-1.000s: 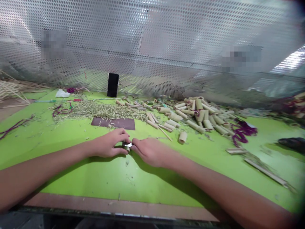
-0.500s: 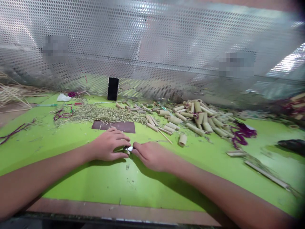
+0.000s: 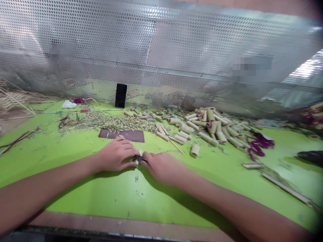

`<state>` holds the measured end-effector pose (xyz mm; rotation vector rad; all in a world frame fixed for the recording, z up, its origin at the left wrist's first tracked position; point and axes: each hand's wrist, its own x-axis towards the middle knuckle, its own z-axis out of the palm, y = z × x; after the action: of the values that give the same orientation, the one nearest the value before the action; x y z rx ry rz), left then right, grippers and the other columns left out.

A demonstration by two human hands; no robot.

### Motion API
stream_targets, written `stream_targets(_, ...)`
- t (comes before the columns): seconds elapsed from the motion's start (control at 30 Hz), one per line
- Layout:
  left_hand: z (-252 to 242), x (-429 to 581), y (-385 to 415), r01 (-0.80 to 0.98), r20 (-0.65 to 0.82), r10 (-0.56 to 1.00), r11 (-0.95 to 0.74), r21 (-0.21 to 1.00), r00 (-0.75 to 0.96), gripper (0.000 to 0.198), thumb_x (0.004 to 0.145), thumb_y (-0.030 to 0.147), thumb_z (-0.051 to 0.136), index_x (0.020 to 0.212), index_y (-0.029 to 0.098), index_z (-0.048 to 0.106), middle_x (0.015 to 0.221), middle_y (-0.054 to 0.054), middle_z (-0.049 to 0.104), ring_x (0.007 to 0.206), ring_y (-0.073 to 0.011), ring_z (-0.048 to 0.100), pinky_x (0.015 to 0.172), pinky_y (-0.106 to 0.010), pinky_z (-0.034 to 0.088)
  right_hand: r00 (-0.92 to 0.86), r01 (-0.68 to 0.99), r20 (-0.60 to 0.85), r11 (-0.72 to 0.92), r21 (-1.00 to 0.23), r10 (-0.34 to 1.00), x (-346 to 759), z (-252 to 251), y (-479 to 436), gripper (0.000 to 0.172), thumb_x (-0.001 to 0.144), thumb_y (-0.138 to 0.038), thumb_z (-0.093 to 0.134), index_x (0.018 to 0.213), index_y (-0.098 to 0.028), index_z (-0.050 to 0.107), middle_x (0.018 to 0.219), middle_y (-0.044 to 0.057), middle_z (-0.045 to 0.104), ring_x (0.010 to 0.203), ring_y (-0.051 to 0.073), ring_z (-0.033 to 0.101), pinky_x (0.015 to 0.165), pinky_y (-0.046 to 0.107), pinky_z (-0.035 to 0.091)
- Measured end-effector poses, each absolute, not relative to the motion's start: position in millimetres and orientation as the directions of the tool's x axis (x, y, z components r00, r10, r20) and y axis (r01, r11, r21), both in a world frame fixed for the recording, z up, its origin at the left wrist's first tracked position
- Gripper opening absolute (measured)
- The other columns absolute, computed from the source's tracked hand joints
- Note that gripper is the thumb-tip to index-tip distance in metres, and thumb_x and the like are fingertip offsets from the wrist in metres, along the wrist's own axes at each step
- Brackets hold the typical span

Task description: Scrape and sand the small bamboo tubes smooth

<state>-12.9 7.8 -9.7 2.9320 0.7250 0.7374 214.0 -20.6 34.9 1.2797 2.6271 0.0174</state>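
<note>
My left hand (image 3: 114,155) and my right hand (image 3: 161,168) meet on the green tabletop (image 3: 106,191), close to its front edge. The left fingers curl around a short pale bamboo piece (image 3: 137,161), which is mostly hidden. A small metal blade (image 3: 139,158) shows between the fingertips of both hands, and my right hand seems to pinch it. The blade's handle, if it has one, is hidden. A dark brown sheet (image 3: 121,135) lies just beyond my left hand, and a cut bamboo tube (image 3: 194,150) stands apart to the right.
Beyond the hands lie a heap of cut bamboo tubes (image 3: 212,127), a band of green shavings (image 3: 108,122) and purple cord (image 3: 259,143). A black phone (image 3: 121,95) stands upright before a perforated metal screen (image 3: 161,50). Long bamboo strips (image 3: 285,188) lie at the right.
The hands stay together at the same spot. The blade's bright glint has turned dark as it shifted between the fingers. The whole view has tilted slightly.
</note>
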Motion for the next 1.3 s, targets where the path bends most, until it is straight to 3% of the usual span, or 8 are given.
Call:
stream_targets(0.17,-12.1,-13.8,8.8,0.415,0.495,0.386,-0.908,0.054,0.779,0.029,0.103,0.041,0.057,0.117,0.018,0.066,0.112,-0.008,0.075,0.101,-0.0226,0.066,0.092,-0.037,0.043,-0.644,0.734,-0.138,0.659,0.165,0.752,213.8,33.4,-21.7,0.032,0.109,-0.032,0.033,0.11,-0.016,0.061,0.081,0.01,0.073,0.06,0.021,0.063,0.051,0.033,0.019)
stream_targets(0.33,-13.8,-15.1,11.5,0.393,0.566,0.265,-0.912,-0.114,0.78,0.027,0.104,0.04,0.055,0.119,0.021,0.068,0.11,-0.005,0.075,0.096,-0.0215,0.065,0.086,-0.036,0.043,-0.618,0.772,-0.173,0.633,0.05,0.767,214.4,35.4,-23.0,0.034,0.109,-0.033,0.032,0.109,-0.015,0.061,0.076,0.008,0.073,0.059,0.021,0.063,0.051,0.032,0.022)
stream_targets(0.43,-13.2,-14.7,11.6,0.395,0.58,0.245,-0.907,-0.146,0.777,0.025,0.105,0.039,0.055,0.114,0.021,0.069,0.108,-0.005,0.075,0.094,-0.0207,0.065,0.085,-0.036,0.043,-0.618,0.779,-0.17,0.627,0.002,0.768,215.5,34.4,-21.5,0.034,0.109,-0.033,0.032,0.109,-0.016,0.061,0.079,0.008,0.074,0.062,0.021,0.064,0.053,0.031,0.025)
stream_targets(0.73,-11.2,-8.7,6.6,0.436,0.5,0.36,-0.899,-0.039,0.788,0.023,0.106,0.034,0.052,0.112,0.017,0.066,0.11,-0.007,0.074,0.097,-0.0217,0.066,0.088,-0.036,0.045,-0.622,0.781,-0.138,0.622,-0.048,0.771,218.2,27.3,-16.2,0.035,0.109,-0.036,0.031,0.111,-0.016,0.06,0.082,0.009,0.075,0.064,0.022,0.064,0.055,0.031,0.024)
stream_targets(1.07,-9.4,-4.0,4.8,0.499,0.414,0.445,-0.866,-0.027,0.794,0.021,0.106,0.034,0.05,0.109,0.016,0.062,0.107,-0.009,0.07,0.097,-0.0248,0.063,0.088,-0.039,0.046,-0.609,0.792,-0.163,0.607,-0.067,0.776,217.7,29.4,-13.9,0.037,0.11,-0.037,0.031,0.112,-0.016,0.061,0.086,0.011,0.075,0.067,0.022,0.064,0.057,0.032,0.025)
stream_targets(1.17,-4.1,-3.2,3.4,0.528,0.371,0.506,-0.848,0.049,0.779,0.019,0.102,0.034,0.059,0.105,0.016,0.063,0.104,-0.008,0.069,0.096,-0.0257,0.063,0.086,-0.039,0.045,-0.605,0.795,-0.175,0.603,-0.069,0.777,217.6,29.9,-13.2,0.038,0.11,-0.038,0.031,0.109,-0.016,0.062,0.086,0.011,0.075,0.068,0.022,0.064,0.057,0.032,0.026)
stream_targets(1.3,5.1,-3.1,1.8,0.551,0.295,0.611,-0.791,0.265,0.735,0.012,0.099,0.029,0.062,0.102,0.019,0.065,0.1,-0.006,0.069,0.094,-0.0241,0.063,0.083,-0.036,0.045,-0.595,0.802,-0.187,0.592,-0.08,0.782,216.8,30.5,-12.7,0.037,0.109,-0.038,0.032,0.105,-0.017,0.062,0.084,0.01,0.074,0.065,0.02,0.062,0.057,0.031,0.026)
